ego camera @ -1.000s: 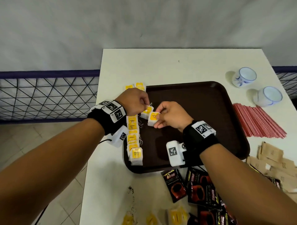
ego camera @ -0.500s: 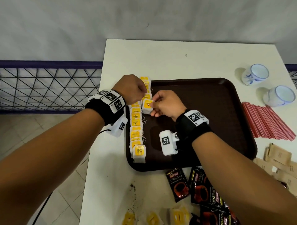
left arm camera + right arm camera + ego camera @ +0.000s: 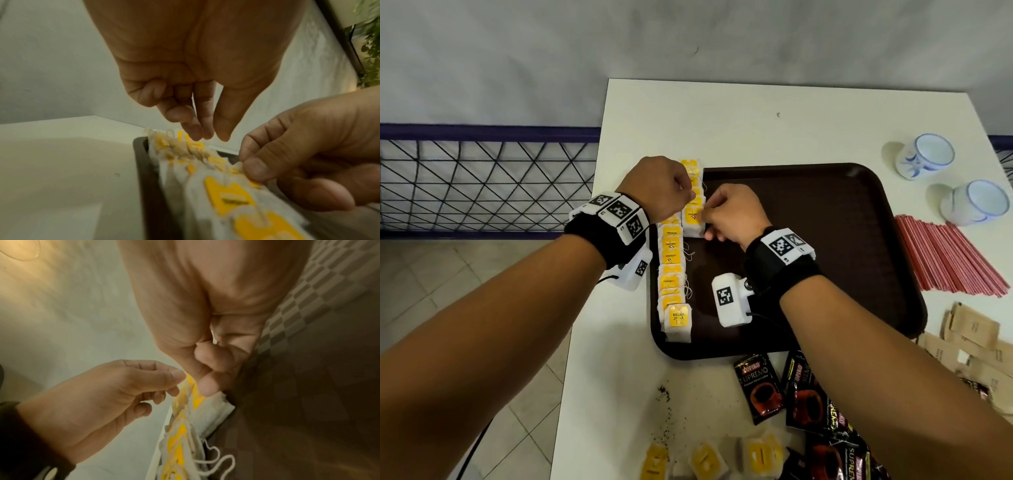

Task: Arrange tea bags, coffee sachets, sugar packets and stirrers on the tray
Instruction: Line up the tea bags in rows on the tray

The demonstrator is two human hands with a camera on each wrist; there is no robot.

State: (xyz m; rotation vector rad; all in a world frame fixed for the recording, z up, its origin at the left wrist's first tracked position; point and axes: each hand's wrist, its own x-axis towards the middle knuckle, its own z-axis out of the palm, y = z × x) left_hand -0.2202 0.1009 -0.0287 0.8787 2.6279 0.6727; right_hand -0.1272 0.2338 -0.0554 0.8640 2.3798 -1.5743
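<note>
My right hand (image 3: pixel 732 214) pinches a tea bag (image 3: pixel 693 221) against the row (image 3: pixel 671 260) on the tray (image 3: pixel 825 212), left hand (image 3: pixel 661 186) loosely curled and holding nothing; next it needs seating flush.

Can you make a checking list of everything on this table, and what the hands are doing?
Surface: white table, dark crumbs near its front edge.
Job's things: tea bags in a row along the left edge of the brown tray; more tea bags, coffee sachets, sugar packets and red stirrers off the tray.
Clutter: two cups.
Grips: left hand fingertips over the row; right hand pinches a tea bag.
Cables: black wire from the right wrist camera.
Surroundings: grey wall, blue mesh fence, tiled floor.
</note>
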